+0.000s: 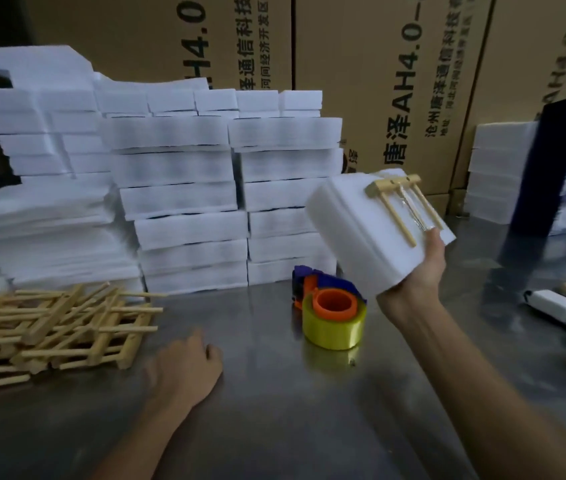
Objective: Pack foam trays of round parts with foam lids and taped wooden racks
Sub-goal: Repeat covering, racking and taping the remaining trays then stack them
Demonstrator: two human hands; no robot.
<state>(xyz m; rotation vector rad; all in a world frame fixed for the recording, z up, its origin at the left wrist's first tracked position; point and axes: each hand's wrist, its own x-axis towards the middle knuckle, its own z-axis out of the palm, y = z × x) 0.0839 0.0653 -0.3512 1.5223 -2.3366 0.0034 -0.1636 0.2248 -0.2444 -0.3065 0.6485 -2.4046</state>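
Nearest, the left hand (184, 368) rests on the steel tabletop (274, 410) toward its near edge, fingers loosely curled, holding nothing. Just to its left, at the near-left corner, lies a jumbled heap of wooden racks (56, 334), pegs pointing every way.

Farther in, at mid-table, a tape dispenser (330, 306) with a yellow roll stands between the two hands, touching neither.

Above it and to the right, the right hand (413, 275) holds a packed foam tray (361, 230) off the table, tilted. The fingers grip it from beneath and the thumb presses the top face. One wooden rack (401, 199) is taped to that face: crossbar at the far end, pegs running back toward the thumb, clear tape over the middle peg.

The block's long axis slopes from the hand up and away toward the far-left. Beyond it, stacks of foam blocks (226, 202) line the far edge against cardboard cartons (378, 64). A smaller stack (496, 168) stands at the far right.

Judgement: this pack looks finished and wants stacking. The right hand already carries it, and both stacks lie beyond its fingers. The free left hand is nearer the loose racks.
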